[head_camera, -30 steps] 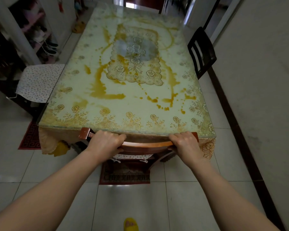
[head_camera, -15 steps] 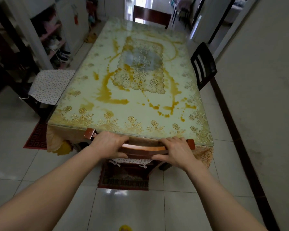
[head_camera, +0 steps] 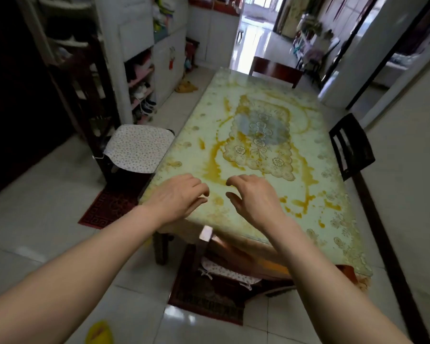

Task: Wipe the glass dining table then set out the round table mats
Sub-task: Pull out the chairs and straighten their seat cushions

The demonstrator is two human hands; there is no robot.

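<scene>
The glass dining table (head_camera: 308, 184) stretches away from me, a pale green cloth with gold lace pattern and yellow-orange streaks showing under the glass. Over its near left corner hover my left hand (head_camera: 178, 197) and my right hand (head_camera: 252, 197), both empty, fingers loosely curled and apart. Below them the wooden chair back (head_camera: 236, 249) is tucked under the table's near edge, touched by neither hand. No cloth and no round mats are in sight.
A chair with a floral cushion (head_camera: 137, 150) stands at the table's left side, a dark chair (head_camera: 350, 147) at the right, another chair (head_camera: 273, 70) at the far end. Shoe shelves (head_camera: 139, 88) line the left wall. Red rugs (head_camera: 109, 207) lie on the tiled floor.
Both hands have let go of the wooden chair back and risen over the table's near corner. The view has tilted up and turned left.
</scene>
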